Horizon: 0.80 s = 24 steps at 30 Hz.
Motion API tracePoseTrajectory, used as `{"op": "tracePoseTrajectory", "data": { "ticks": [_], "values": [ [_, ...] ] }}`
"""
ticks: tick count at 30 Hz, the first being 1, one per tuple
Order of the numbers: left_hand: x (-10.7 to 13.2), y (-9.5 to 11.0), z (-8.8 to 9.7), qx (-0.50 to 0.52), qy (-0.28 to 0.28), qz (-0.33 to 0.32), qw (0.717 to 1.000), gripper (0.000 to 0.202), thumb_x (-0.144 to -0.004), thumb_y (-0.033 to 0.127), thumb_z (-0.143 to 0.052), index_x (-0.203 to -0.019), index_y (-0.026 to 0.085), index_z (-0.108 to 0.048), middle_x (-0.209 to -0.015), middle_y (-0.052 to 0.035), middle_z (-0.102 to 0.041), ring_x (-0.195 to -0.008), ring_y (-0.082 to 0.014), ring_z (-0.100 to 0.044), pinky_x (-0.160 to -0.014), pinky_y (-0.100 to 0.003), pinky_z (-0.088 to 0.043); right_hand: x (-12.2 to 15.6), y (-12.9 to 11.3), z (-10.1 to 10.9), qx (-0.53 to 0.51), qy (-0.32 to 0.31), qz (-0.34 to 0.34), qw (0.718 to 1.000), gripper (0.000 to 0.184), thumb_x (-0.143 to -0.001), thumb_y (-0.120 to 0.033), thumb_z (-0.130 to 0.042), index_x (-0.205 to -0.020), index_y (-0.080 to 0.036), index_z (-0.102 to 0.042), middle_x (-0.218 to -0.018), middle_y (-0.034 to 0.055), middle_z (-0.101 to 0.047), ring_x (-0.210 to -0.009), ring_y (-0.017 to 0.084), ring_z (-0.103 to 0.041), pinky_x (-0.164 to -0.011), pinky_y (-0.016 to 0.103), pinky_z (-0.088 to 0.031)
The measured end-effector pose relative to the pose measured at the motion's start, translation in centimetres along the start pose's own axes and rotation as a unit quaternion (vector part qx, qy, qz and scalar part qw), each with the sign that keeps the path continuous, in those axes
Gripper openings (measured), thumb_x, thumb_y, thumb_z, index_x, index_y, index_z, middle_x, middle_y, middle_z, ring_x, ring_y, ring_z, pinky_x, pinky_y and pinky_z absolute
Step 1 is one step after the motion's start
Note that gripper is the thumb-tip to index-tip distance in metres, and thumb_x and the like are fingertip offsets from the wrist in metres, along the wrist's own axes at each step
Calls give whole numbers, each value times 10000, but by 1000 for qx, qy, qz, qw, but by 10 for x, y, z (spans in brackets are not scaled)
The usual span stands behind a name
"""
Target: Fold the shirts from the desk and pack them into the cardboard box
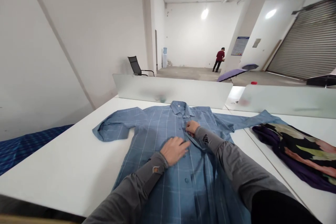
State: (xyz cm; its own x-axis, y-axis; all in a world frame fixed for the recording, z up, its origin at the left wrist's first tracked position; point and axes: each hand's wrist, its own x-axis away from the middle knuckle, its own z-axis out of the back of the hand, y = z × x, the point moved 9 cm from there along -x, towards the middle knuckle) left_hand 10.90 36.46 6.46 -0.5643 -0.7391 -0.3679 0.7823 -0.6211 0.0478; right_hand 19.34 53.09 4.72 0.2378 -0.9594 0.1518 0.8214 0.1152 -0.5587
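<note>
A blue checked button-up shirt (168, 182) lies spread front up on the white table, its collar (180, 106) toward the far side. Its left-hand sleeve (118, 122) in view is bent outward, and the other sleeve reaches right. My right hand (192, 127) is closed in a pinch on the front edge of the shirt just below the collar, lifting a fold. Nearer to me, my left hand (174, 151) rests over the button line, its fingers stretched out and slightly blurred. Several buttons show down the front.
A dark floral cloth with purple (301, 154) lies on the right of the table (63, 178). Frosted dividers (183, 91) stand along the far edge. Beyond are a black chair (135, 65), umbrellas (231, 74) and a person in red (219, 56). Blue patterned fabric (26, 145) is at left.
</note>
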Motion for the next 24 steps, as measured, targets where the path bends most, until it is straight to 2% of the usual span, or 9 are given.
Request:
{"op": "tracePoseTrajectory", "data": {
  "ticks": [2, 4, 7, 9, 12, 15, 17, 19, 24],
  "values": [
    [-1, 13, -3, -2, -18, -37, 999, 349, -988, 440, -380, -1265, 303, -542, -989, -46, -595, -940, -203, -540, -793, -327, -420, -3, 0, -1, -62, -10, -10, 998, 210, -755, -216, -661, -601, -177, -523, -473, 18, -573, -463, 166, -582, -467, 261, -470],
    [-3, 15, -8, -2, -29, -38, 999, 354, -978, 493, -378, -1117, 268, -613, -936, -43, -586, -909, -199, -543, -766, -319, -412, -5, 0, 2, -118, -3, -11, 993, 193, -792, -227, -641, -662, -179, -506, -491, 6, -573, -456, 144, -579, -439, 230, -464],
    [-6, 6, -14, 18, -44, 3, 999, 433, -970, 541, -359, -934, 211, -637, -891, -48, -594, -876, -191, -565, -739, -312, -421, -8, 0, 1, -166, 2, -13, 986, 166, -822, -227, -623, -725, -177, -499, -543, 8, -603, -500, 130, -622, -476, 211, -505],
    [-5, -6, -16, 28, -47, 63, 996, 469, -967, 557, -349, -877, 200, -639, -865, -54, -601, -863, -195, -582, -718, -309, -433, -10, 0, -3, -163, 1, -17, 987, 134, -825, -204, -612, -737, -167, -518, -580, 23, -634, -518, 132, -643, -507, 220, -530],
    [-3, -19, -14, 31, -30, 135, 990, 388, -953, 532, -418, -1046, 217, -625, -925, -55, -616, -879, -210, -601, -700, -310, -452, -16, 4, 3, -114, 27, -20, 993, 59, -830, -183, -584, -783, -151, -598, -637, 51, -673, -555, 160, -667, -562, 261, -547],
    [-3, -15, -12, 22, -27, 119, 992, 404, -934, 470, -489, -1287, 273, -509, -1011, -51, -612, -899, -208, -606, -703, -303, -463, -24, 8, 28, -38, 102, -4, 994, 183, -848, -183, -537, -978, -174, -667, -817, 82, -723, -783, 208, -701, -740, 306, -542],
    [-3, -11, -13, 13, -35, 94, 995, 387, -943, 446, -477, -1301, 300, -501, -1000, -46, -603, -891, -198, -605, -714, -296, -462, -30, 7, 42, 12, 143, 17, 990, 340, -834, -171, -541, -1154, -215, -647, -995, 81, -726, -992, 226, -662, -874, 317, -495],
    [-4, -7, -13, 6, -39, 66, 997, 363, -960, 432, -446, -1300, 320, -502, -975, -41, -597, -866, -188, -603, -723, -298, -458, -40, 4, 47, 54, 157, 34, 985, 431, -810, -166, -566, -1228, -251, -629, -1087, 66, -713, -1093, 233, -615, -935, 322, -455],
    [-6, -3, -17, -8, -55, 19, 998, 332, -985, 452, -365, -1223, 318, -553, -939, -45, -596, -821, -190, -597, -718, -317, -453, -77, -8, 58, 105, 200, 29, 974, 317, -883, -199, -473, -1104, -222, -699, -1058, 109, -716, -1069, 250, -628, -919, 328, -447]
  ]
}}
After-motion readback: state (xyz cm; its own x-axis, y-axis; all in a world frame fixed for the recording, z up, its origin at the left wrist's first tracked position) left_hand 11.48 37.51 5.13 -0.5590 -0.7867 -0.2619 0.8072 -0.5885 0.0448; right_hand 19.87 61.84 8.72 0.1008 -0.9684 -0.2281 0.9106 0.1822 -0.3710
